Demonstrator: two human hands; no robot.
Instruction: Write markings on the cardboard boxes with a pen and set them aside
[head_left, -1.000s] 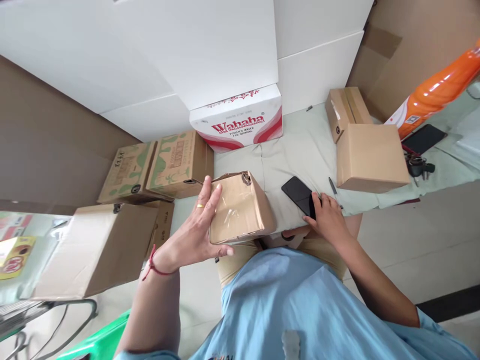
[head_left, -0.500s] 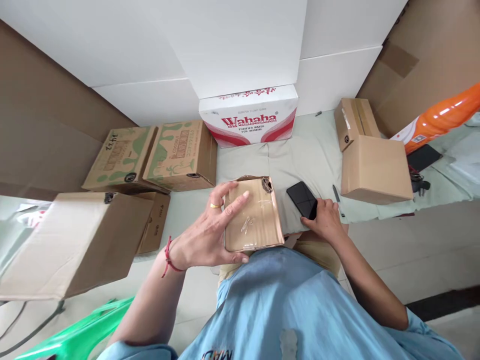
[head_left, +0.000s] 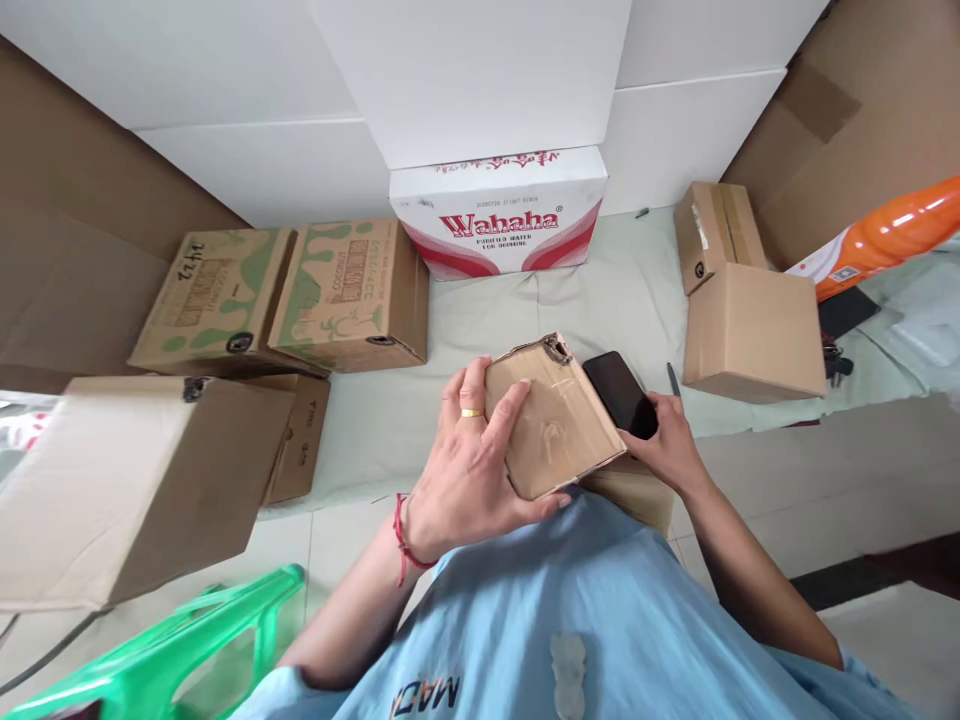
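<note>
My left hand (head_left: 480, 450), with a ring and a red string bracelet, is closed around the left side of a small cardboard box (head_left: 562, 420). The box is tilted, and a dark torn hole shows at its far corner. My right hand (head_left: 670, 440) grips the near end of a black smartphone (head_left: 619, 392), its dark screen facing up. The phone lies close against the right side of the box. A dark pen (head_left: 673, 379) rests on the cloth just beyond my right hand, its near end hidden by the fingers.
A white Wahaha water carton (head_left: 499, 220) stands at the back. Printed cardboard boxes (head_left: 345, 290) and a plain carton (head_left: 150, 480) sit on the left. Brown boxes (head_left: 754, 335) and an orange bottle (head_left: 885, 235) are at right. A green plastic stool (head_left: 180, 640) stands lower left.
My left hand has moved right with the small box, which is now turned and nearer the phone. My right hand and the phone have shifted slightly right. The view has moved a little.
</note>
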